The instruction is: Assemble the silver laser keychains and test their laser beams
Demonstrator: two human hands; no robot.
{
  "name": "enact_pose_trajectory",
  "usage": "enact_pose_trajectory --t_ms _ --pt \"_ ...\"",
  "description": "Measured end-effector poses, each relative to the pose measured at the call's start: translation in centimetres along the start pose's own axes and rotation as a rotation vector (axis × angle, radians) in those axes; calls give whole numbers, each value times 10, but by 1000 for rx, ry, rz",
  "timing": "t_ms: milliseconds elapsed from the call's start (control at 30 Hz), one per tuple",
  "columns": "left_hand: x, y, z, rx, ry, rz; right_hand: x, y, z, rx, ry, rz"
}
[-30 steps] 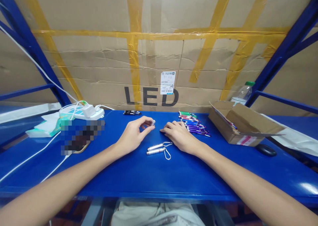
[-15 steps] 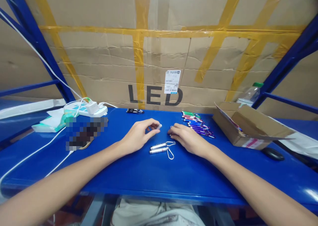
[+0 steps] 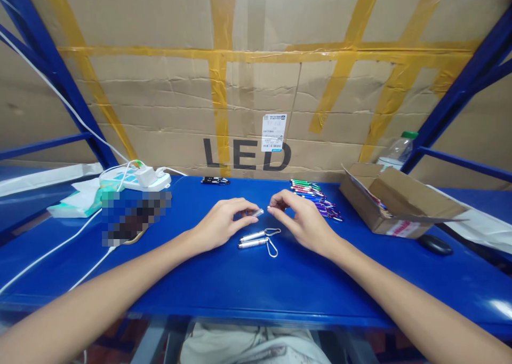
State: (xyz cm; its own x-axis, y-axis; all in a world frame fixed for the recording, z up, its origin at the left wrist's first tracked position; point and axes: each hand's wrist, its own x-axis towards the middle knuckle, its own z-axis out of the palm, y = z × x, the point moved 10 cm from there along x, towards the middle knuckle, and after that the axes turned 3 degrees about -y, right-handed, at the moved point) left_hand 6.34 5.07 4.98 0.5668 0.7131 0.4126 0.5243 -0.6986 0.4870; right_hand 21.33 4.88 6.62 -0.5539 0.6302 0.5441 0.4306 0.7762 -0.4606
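My left hand [image 3: 222,224] rests on the blue table [image 3: 256,278] and pinches a small silver flashlight body [image 3: 257,213] between thumb and fingers. Facing it, my right hand [image 3: 302,220] is lifted a little and pinches a tiny silver part [image 3: 270,208], too small to name, close to the flashlight body's tip. Two finished silver keychain flashlights [image 3: 256,239] with clips lie on the table just in front of both hands. A pile of several coloured keychain flashlights [image 3: 316,198] lies behind my right hand.
An open cardboard box [image 3: 394,204] stands at the right, with a plastic bottle [image 3: 396,151] behind it and a black mouse [image 3: 434,244] in front. A white power strip [image 3: 136,180], cables and tissues lie at the left. A black item [image 3: 214,181] lies by the cardboard wall.
My right hand has risen off the table with a tiny part pinched in its fingers and come toward my left hand. The left hand has lowered slightly, still holding the flashlight body.
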Motion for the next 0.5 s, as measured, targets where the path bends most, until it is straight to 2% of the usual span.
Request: enact_pose_trajectory --t_ms 100,333,400,500 --pt "-1 3 2 -1 -3 20 -1 -12 3 15 -17 -59" --pt "-1 -1 4 -67 -3 -12 -4 -13 10 -6 -96 -117" --pt "-1 -2 2 -86 7 -20 -4 -17 8 -7 -74 -138" --pt "0 -2 -3 -104 41 -20 -2 -13 -3 -27 40 -111"
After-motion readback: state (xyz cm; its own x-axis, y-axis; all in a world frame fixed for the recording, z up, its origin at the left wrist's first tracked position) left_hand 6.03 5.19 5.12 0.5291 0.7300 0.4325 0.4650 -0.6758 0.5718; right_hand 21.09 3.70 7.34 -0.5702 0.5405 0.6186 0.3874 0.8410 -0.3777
